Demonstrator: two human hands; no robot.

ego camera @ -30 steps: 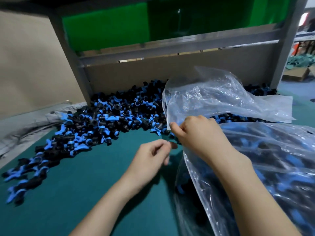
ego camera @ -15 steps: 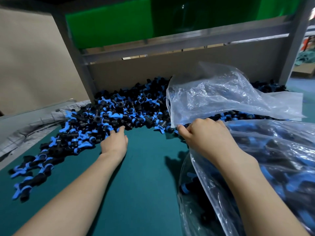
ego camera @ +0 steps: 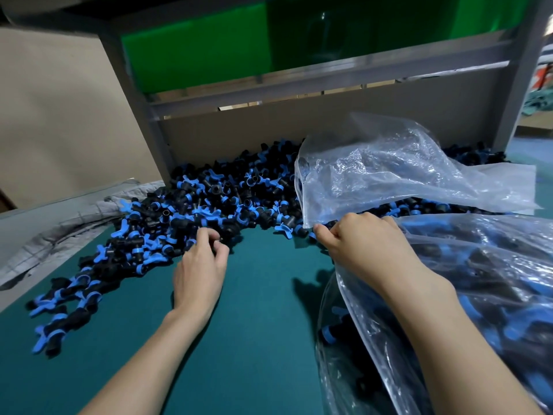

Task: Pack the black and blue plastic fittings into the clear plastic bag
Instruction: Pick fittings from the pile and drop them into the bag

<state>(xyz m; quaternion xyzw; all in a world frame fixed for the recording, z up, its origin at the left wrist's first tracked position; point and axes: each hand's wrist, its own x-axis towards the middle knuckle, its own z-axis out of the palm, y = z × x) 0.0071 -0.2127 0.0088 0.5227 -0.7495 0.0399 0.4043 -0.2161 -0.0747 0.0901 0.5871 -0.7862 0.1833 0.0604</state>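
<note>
A long heap of black and blue plastic fittings (ego camera: pixel 224 199) lies across the green table mat (ego camera: pixel 254 324), from the front left up to the back wall. My left hand (ego camera: pixel 199 271) rests at the heap's near edge, fingers and thumb curled around a dark fitting. A large clear plastic bag (ego camera: pixel 478 280), holding many fittings, fills the right side. My right hand (ego camera: pixel 365 244) pinches the bag's upper edge, and the loose flap (ego camera: pixel 389 175) stands up over the heap. Fittings behind the flap are partly hidden.
A cardboard wall (ego camera: pixel 329 124) and a grey metal frame post (ego camera: pixel 134 100) close off the back, with a green panel (ego camera: pixel 194 46) above. Crumpled grey cloth (ego camera: pixel 74 223) lies along the table's left edge.
My left hand went from beside the bag mouth out to the heap, and its fingers have now curled onto fittings. My right hand has kept hold of the bag's edge.
</note>
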